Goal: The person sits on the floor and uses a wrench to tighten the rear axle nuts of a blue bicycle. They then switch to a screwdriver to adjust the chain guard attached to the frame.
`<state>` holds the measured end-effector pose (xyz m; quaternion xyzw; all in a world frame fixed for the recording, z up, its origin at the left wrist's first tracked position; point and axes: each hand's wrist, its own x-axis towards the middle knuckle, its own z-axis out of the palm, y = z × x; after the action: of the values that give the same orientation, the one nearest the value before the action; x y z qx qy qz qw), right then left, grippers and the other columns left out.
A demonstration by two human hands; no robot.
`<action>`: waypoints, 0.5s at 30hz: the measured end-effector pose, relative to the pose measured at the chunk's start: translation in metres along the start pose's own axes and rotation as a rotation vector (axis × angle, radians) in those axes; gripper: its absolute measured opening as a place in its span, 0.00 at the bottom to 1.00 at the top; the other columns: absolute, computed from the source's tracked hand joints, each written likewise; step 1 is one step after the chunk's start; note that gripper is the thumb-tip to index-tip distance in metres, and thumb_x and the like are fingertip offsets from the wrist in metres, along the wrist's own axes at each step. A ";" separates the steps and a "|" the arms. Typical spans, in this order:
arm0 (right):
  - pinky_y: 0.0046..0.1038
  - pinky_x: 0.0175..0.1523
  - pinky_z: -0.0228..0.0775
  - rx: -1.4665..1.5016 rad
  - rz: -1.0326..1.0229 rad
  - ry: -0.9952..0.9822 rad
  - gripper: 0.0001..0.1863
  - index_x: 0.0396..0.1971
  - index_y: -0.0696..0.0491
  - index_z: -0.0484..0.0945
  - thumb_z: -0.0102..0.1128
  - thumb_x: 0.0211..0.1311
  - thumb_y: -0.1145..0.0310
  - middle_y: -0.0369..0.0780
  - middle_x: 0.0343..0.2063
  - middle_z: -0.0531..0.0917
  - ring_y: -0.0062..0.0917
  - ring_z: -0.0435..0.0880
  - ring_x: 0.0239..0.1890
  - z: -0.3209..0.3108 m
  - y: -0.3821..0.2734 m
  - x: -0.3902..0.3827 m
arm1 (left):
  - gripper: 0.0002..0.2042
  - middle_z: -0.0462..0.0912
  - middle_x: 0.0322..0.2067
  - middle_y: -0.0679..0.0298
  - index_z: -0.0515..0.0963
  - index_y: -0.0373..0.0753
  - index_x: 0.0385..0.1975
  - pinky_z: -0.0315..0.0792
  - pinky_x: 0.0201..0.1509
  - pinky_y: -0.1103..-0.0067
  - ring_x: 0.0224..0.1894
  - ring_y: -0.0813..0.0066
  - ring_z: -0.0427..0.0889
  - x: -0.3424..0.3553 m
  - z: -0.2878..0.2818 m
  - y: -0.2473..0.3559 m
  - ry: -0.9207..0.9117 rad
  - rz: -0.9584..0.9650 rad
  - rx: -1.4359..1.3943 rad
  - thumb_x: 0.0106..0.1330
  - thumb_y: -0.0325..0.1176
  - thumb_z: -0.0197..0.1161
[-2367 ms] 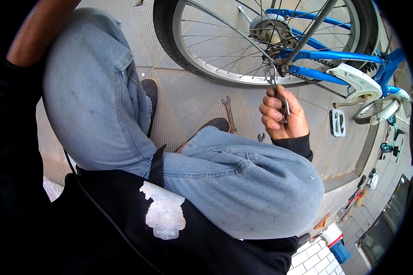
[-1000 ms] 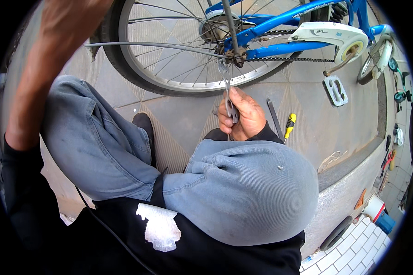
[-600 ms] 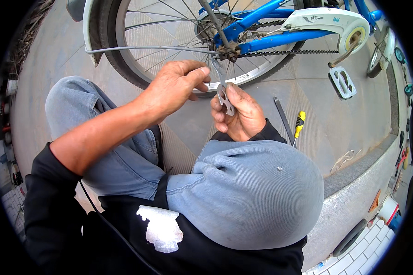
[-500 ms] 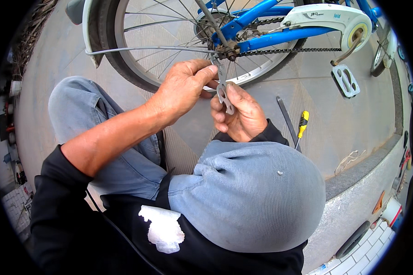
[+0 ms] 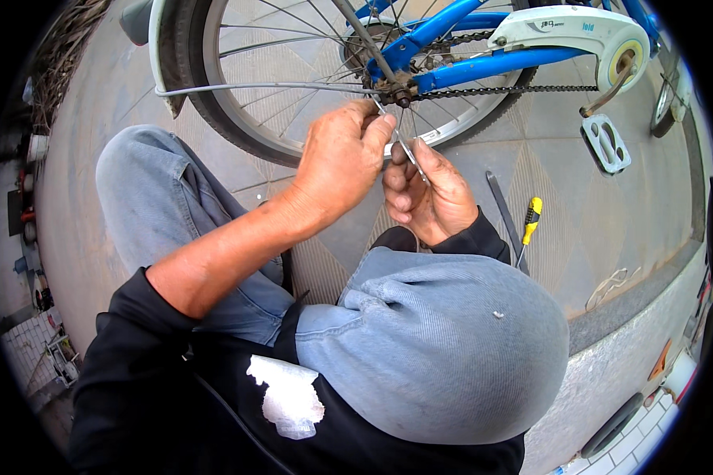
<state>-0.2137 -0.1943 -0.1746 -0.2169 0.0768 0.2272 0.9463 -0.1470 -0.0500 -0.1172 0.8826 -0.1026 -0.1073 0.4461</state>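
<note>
The spanner (image 5: 408, 150) is gripped by the right hand's (image 5: 442, 188) fingers, below the axle (image 5: 402, 100); the left hand's (image 5: 342, 158) are curled at its upper end, grasp uncertain. Positioning seems in hand; steady alignment is called for.

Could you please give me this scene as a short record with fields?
Left hand: at the upper part of the flat wrench, grip partly hidden
Right hand: holds the flat wrench's lower end
Bicycle: blue and white, chain exposed
Floor: yellow-handled screwdriver and dark flat bar, right of the right hand
</note>
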 end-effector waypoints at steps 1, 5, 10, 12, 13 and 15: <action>0.25 0.26 0.64 -0.038 -0.013 0.014 0.16 0.41 0.52 0.73 0.50 0.70 0.52 0.37 0.27 0.79 0.21 0.75 0.23 0.001 -0.001 -0.001 | 0.14 0.81 0.27 0.43 0.78 0.27 0.40 0.74 0.39 0.65 0.33 0.48 0.83 -0.003 0.004 0.002 0.021 0.007 -0.015 0.66 0.34 0.55; 0.21 0.25 0.64 -0.139 -0.021 0.051 0.19 0.39 0.53 0.74 0.49 0.71 0.51 0.37 0.26 0.79 0.18 0.75 0.22 -0.008 0.006 0.001 | 0.15 0.80 0.27 0.43 0.74 0.25 0.43 0.73 0.37 0.61 0.32 0.43 0.80 -0.009 0.012 -0.003 0.057 0.048 0.012 0.66 0.33 0.54; 0.19 0.23 0.66 -0.267 -0.095 0.148 0.22 0.38 0.55 0.76 0.48 0.70 0.49 0.37 0.24 0.79 0.17 0.76 0.21 -0.010 0.015 -0.007 | 0.14 0.78 0.32 0.42 0.72 0.27 0.42 0.73 0.37 0.58 0.33 0.41 0.79 -0.013 0.025 -0.014 0.166 0.217 0.144 0.66 0.34 0.56; 0.18 0.22 0.67 -0.347 -0.130 0.148 0.23 0.38 0.56 0.76 0.48 0.70 0.49 0.38 0.24 0.79 0.17 0.76 0.21 -0.011 0.011 -0.008 | 0.13 0.78 0.32 0.42 0.71 0.28 0.40 0.73 0.37 0.57 0.33 0.40 0.79 -0.013 0.023 -0.013 0.166 0.222 0.164 0.66 0.34 0.56; 0.17 0.22 0.68 -0.371 -0.131 0.158 0.24 0.40 0.58 0.75 0.48 0.70 0.48 0.39 0.24 0.79 0.17 0.77 0.20 -0.010 0.005 -0.008 | 0.12 0.78 0.32 0.42 0.71 0.29 0.37 0.73 0.37 0.57 0.33 0.40 0.79 -0.012 0.020 -0.012 0.148 0.195 0.156 0.67 0.35 0.55; 0.17 0.22 0.68 -0.484 -0.148 0.143 0.27 0.43 0.60 0.74 0.49 0.69 0.46 0.40 0.25 0.79 0.17 0.76 0.20 -0.005 -0.004 -0.012 | 0.12 0.79 0.32 0.42 0.73 0.28 0.40 0.73 0.36 0.61 0.34 0.43 0.80 -0.013 0.018 -0.008 0.133 0.126 0.128 0.66 0.33 0.56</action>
<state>-0.2234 -0.2044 -0.1748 -0.4575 0.0711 0.1531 0.8730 -0.1637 -0.0560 -0.1330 0.9061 -0.1347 -0.0132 0.4008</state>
